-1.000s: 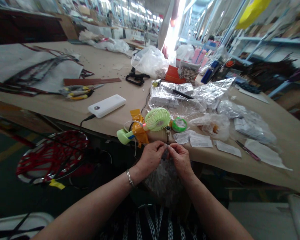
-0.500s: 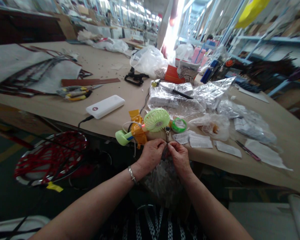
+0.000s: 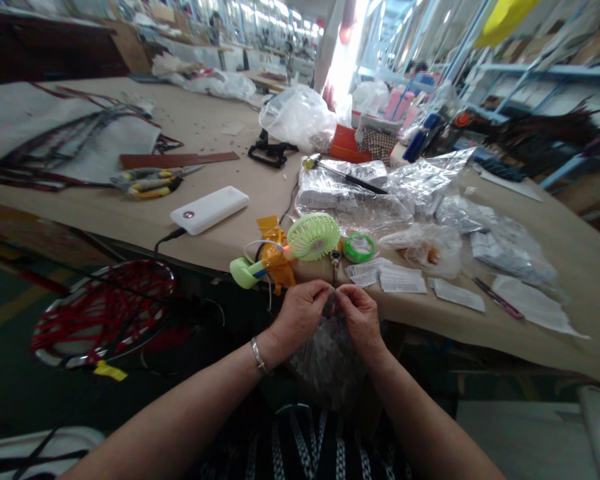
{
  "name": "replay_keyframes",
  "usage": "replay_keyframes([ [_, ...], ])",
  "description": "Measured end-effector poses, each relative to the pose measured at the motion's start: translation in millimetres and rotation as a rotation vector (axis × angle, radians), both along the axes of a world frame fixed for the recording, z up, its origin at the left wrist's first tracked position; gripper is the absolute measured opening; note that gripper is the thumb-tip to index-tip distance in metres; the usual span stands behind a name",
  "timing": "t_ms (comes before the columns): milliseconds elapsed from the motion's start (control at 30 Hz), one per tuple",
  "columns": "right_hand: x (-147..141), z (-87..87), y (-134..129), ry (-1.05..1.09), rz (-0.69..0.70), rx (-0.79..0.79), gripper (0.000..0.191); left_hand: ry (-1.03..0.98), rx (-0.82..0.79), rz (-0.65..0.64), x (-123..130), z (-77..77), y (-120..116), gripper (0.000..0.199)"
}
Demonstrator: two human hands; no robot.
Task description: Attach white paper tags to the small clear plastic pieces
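Observation:
My left hand and my right hand meet at the table's front edge, thumbs and fingertips pinched close together. Between them is something small and dark, too small to make out. Just above the fingertips stands a thin metal rod with a dark top. A green fan, fixed with orange tape, is above my left hand. To the right of the fan lies a green tape roll. Below my hands hangs a clear plastic bag.
On the table lie a white power bank, pliers, a hammer on plastic-wrapped packs, paper slips and a small cutter. A red-wrapped round frame is below left.
Both hands stay at the same spot, with fingertips slightly shifted around the small dark piece. The view has moved slightly.

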State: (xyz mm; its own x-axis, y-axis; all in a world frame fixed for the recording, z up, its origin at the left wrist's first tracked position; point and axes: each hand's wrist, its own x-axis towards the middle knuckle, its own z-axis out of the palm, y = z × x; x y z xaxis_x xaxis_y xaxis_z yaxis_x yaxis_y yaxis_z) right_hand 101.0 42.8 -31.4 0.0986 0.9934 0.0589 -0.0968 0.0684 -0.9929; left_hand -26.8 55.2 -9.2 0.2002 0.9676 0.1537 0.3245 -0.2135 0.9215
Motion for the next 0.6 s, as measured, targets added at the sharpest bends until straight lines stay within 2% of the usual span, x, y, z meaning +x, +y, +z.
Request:
replay_keyframes([
  [433,11,3.9,-22,-0.196,0.055,-0.042,0.013,-0.083,-0.154,0.026,0,-7.3,-8,0.020],
  [500,19,9.6,-28,-0.321,0.053,0.010,0.012,-0.074,-0.180,0.042,0,-7.5,-10,0.020],
  [600,35,21.2,-30,-0.644,-0.003,0.238,0.011,-0.042,-0.218,0.043,-2,-14.4,-13,0.020],
])
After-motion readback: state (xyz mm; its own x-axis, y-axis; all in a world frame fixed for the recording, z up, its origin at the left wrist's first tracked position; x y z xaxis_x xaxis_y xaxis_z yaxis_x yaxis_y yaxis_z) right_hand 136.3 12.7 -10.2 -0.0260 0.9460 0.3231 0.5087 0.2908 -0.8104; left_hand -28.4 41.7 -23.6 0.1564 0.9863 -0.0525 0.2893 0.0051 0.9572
